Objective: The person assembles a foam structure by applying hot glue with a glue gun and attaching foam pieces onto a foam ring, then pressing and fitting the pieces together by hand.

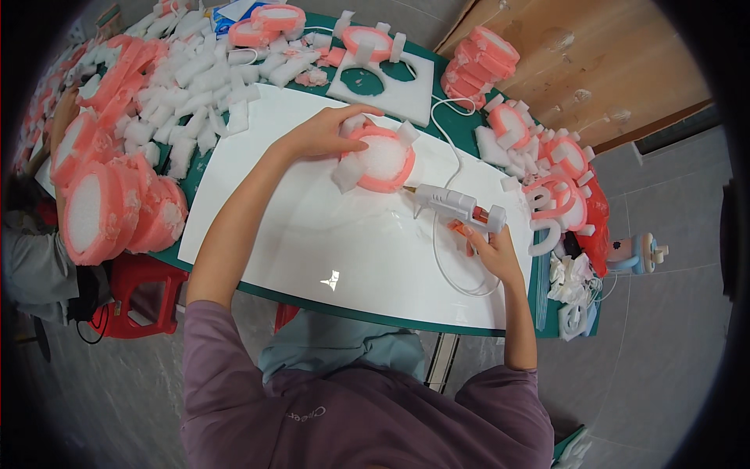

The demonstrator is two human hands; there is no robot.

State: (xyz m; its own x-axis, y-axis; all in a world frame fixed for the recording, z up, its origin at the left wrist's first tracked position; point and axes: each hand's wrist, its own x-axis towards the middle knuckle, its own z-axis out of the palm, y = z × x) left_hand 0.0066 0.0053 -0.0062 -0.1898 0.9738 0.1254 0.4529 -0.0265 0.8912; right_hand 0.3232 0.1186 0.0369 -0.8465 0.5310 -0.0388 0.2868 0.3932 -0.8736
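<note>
A round foam piece with a white middle and a pink rim (384,159) sits on the white board (312,211). Small white foam blocks stick out around its edge. My left hand (328,131) grips its upper left side, thumb over the rim and fingers behind, partly hidden. In my right hand (492,252) is a white glue gun (447,203), its fingers wrapped round the handle. The gun's nozzle points left, close to the lower right rim of the foam piece. Whether it touches the rim I cannot tell.
Loose white foam blocks (199,66) heap at the back left, beside stacked pink-rimmed discs (101,211). A foam sheet with round holes (418,86) lies at the back. More pink-rimmed pieces (562,156) crowd the right. The gun's white cord (445,129) loops across the board. Someone's arm shows far left.
</note>
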